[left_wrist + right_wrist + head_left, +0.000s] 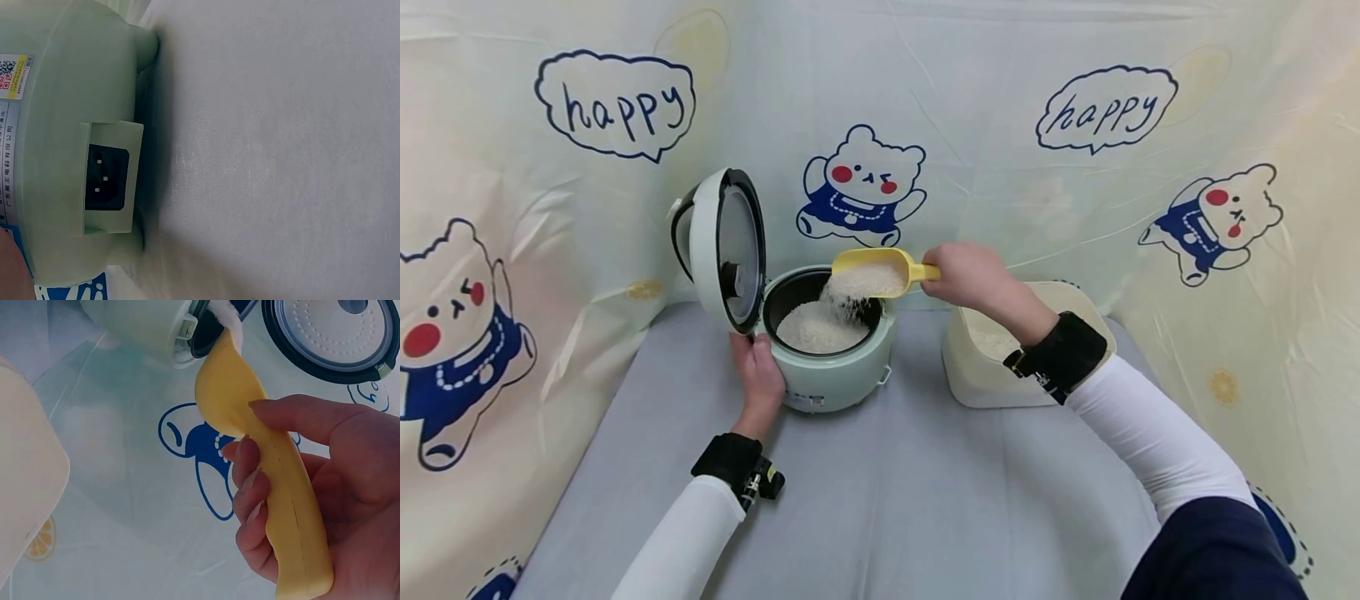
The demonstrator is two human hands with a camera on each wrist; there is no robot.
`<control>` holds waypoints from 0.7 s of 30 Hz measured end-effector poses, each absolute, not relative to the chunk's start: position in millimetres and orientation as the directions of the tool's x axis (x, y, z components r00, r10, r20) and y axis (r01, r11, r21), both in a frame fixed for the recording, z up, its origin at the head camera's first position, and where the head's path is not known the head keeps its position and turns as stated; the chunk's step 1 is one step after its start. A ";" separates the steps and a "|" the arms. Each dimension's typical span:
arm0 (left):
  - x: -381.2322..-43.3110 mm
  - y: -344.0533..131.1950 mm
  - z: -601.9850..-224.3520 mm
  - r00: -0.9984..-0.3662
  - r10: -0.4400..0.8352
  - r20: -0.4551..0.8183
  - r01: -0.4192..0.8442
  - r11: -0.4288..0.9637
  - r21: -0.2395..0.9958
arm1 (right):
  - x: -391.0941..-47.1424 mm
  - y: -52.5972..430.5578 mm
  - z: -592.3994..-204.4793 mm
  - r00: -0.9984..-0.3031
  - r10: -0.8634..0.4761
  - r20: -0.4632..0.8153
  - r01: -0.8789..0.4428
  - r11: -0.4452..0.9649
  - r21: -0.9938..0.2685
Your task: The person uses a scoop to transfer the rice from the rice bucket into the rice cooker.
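Observation:
In the head view, my right hand (967, 275) holds a yellow scoop (917, 272) by its handle, tilted over the rice cooker. White rice (872, 279) slides from the scoop's lip into the dark inner pot, where more rice (820, 328) is heaped. Fingers and thumb wrap the scoop handle (294, 512) in the right wrist view. The pale green rice cooker (827, 382) has its lid (707, 250) raised at the left. Against the cooker's left side, under the lid, rests my left hand (760, 379), its fingers extended. Only a bit of that hand shows in the left wrist view.
A cream container (958, 375) with rice inside stands right of the cooker, partly behind my right forearm. The cooker's power socket (107, 178) faces the left wrist camera. Grey cloth (887, 500) covers the table; a printed curtain (985, 167) hangs behind.

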State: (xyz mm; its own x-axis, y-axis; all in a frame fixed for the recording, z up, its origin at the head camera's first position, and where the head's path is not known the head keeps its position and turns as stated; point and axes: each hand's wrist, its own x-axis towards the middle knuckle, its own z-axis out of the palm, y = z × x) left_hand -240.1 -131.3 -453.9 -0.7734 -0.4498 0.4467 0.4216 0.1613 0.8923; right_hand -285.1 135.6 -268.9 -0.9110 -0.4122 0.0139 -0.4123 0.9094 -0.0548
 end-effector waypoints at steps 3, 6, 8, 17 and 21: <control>-240.1 -131.8 -453.7 -0.772 -0.446 0.452 0.429 0.159 0.889 | -283.1 133.0 -269.3 -0.909 -0.413 0.057 -0.414 0.910 -0.014; -239.8 -131.7 -453.3 -0.773 -0.443 0.453 0.430 0.158 0.889 | -281.2 130.2 -269.5 -0.905 -0.416 0.085 -0.417 0.909 0.010; -239.6 -131.5 -453.0 -0.773 -0.444 0.453 0.429 0.159 0.889 | -279.5 127.9 -269.6 -0.901 -0.422 0.104 -0.421 0.906 0.028; -238.6 -131.3 -452.8 -0.783 -0.439 0.442 0.411 0.170 0.896 | -270.4 116.5 -275.4 -0.853 -0.454 0.258 -0.445 0.890 0.095; -238.6 -131.7 -453.3 -0.782 -0.438 0.444 0.413 0.170 0.895 | -269.0 113.4 -279.0 -0.787 -0.506 0.353 -0.494 0.859 0.130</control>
State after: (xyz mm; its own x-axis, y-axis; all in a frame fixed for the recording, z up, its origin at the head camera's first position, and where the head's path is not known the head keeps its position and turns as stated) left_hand -238.6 -131.7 -453.3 -0.7816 -0.4384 0.4438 0.4127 0.1700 0.8949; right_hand -269.0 113.4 -279.0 -0.7869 -0.5060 0.3531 -0.4943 0.8595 0.1302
